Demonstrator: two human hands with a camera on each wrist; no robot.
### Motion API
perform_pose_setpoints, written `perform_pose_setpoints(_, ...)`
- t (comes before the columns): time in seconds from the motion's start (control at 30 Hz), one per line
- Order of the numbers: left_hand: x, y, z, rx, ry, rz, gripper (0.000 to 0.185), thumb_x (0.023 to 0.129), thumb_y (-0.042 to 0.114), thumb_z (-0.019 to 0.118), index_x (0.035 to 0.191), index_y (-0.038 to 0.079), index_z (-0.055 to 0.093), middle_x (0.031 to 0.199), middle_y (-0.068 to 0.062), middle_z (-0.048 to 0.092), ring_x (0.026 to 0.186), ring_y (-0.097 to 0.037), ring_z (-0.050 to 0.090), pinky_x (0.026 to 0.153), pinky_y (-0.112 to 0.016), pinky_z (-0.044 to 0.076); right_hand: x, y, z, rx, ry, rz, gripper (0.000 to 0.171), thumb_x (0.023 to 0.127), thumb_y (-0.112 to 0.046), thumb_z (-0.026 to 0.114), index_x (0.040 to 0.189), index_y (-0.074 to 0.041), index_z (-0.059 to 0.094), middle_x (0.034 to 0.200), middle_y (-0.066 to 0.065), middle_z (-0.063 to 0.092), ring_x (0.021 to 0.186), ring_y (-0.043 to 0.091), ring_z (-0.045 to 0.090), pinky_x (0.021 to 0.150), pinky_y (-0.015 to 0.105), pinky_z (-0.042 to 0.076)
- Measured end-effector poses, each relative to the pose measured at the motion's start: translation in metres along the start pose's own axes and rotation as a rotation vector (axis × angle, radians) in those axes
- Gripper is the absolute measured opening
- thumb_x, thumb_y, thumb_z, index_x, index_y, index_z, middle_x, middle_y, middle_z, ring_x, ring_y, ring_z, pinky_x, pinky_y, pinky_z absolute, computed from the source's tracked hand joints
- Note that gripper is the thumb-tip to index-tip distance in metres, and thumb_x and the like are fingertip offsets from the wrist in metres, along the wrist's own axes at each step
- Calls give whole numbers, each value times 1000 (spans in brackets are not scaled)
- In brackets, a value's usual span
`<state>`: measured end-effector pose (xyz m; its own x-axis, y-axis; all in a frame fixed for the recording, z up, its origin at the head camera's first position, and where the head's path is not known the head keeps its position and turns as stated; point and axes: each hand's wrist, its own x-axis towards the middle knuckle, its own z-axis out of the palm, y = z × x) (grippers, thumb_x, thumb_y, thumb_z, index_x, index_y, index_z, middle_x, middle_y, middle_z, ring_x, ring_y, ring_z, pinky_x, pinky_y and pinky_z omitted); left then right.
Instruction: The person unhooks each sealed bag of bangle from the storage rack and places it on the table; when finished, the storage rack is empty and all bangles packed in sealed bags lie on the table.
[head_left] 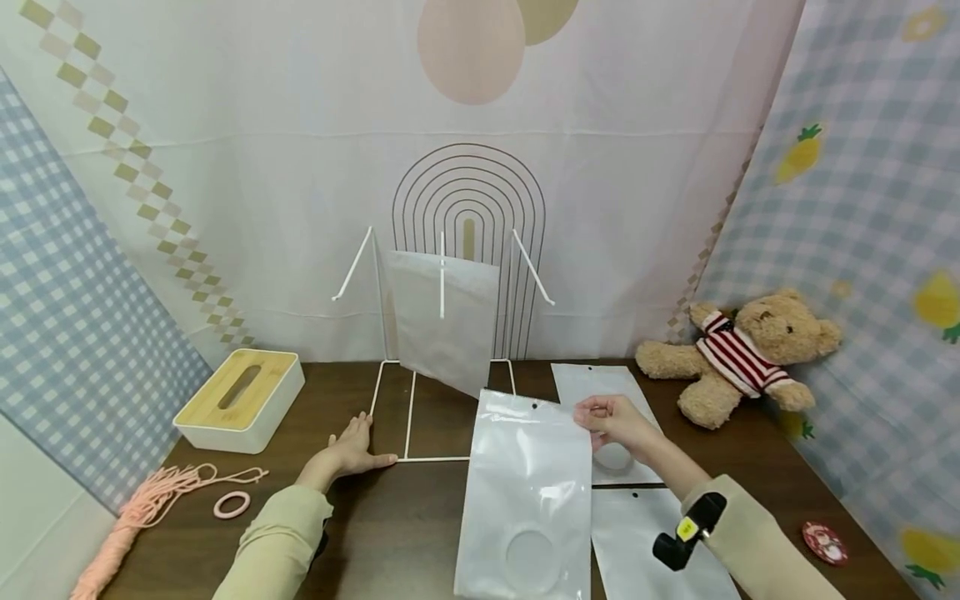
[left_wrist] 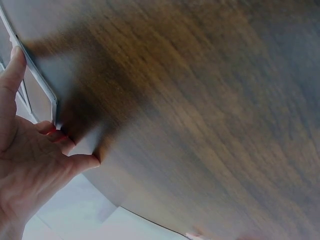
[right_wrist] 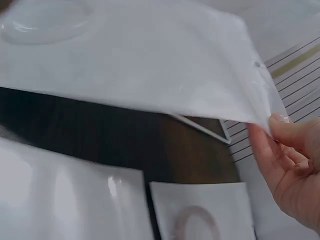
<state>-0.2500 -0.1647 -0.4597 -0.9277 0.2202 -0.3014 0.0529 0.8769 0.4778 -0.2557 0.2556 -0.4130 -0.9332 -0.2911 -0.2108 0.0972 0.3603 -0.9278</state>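
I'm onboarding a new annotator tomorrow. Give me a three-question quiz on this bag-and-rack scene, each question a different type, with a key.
1. True or false: the left hand rests flat on the table against the base of the white wire rack.
2. The right hand pinches which thing? A) teddy bear B) glossy white bag C) tissue box
3. Fill in: a pink ___ lies beside the pink yarn.

Key:
1. True.
2. B, the glossy white bag, held by its top corner.
3. Ring.
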Motion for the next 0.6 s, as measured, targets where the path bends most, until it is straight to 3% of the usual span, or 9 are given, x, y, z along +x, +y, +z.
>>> perform_pose_setpoints(0.23,-1,1,0,-16,2,7,95,82,42,63,140,-15,13,147,-34,6,137,-47,8,104,-67,8,1,22,17,-99,-62,17,35,88,-13,60,111,13,55,79,0,68,63,6,60,56,27,54)
perform_pose_setpoints(0.43,-2,1,-1,-19,0,7,95,83,42,62,140,-15,13,147,-34,6,137,-47,7,104,-67,8,-3,33,33,-208,-73,86,26,85,-15,64,102,5,63,76,1,68,59,6,59,56,26,54)
perform_pose_setpoints(0.6,-2,1,0,-20,4,8,95,83,42,63,139,-15,13,147,-34,6,137,-47,8,104,-67,8,-5,36,39,-282,-86,23,18,83,-9,64,92,6,65,71,3,65,58,7,56,54,27,51)
